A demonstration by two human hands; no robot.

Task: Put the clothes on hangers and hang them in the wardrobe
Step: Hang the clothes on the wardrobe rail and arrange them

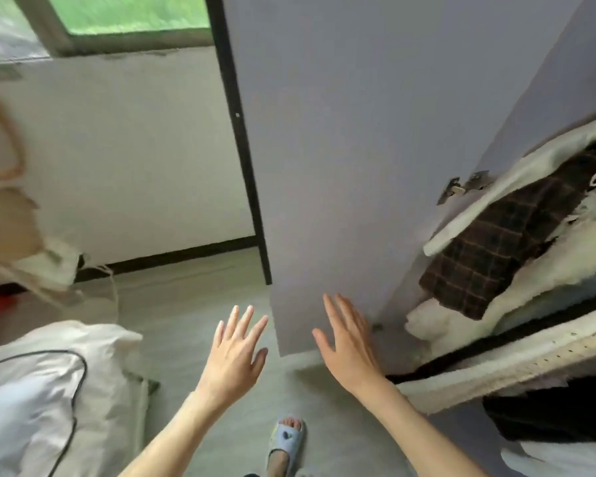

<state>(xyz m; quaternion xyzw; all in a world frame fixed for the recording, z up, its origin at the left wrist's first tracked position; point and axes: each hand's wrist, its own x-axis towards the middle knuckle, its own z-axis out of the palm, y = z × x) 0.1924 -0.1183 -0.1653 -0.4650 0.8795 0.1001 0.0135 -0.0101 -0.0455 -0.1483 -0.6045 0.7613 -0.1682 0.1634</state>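
Observation:
The grey wardrobe door (341, 149) stands swung out in the middle of the view. My left hand (234, 352) is held out flat with spread fingers, just left of the door's lower edge, holding nothing. My right hand (348, 342) is also flat and empty, in front of the door's lower corner; whether it touches the door is unclear. Inside the wardrobe at the right hang clothes: a white garment (496, 187), a dark brown checked garment (496, 249) and fluffy white fabric (437, 325). No hanger is clearly visible.
A white pillow with dark piping (38, 401) lies on the bed at lower left. Blurred beige and white items (21, 235) hang at the far left. A window (128, 12) sits above a white wall. My foot in a light blue slipper (288, 442) stands on the grey floor.

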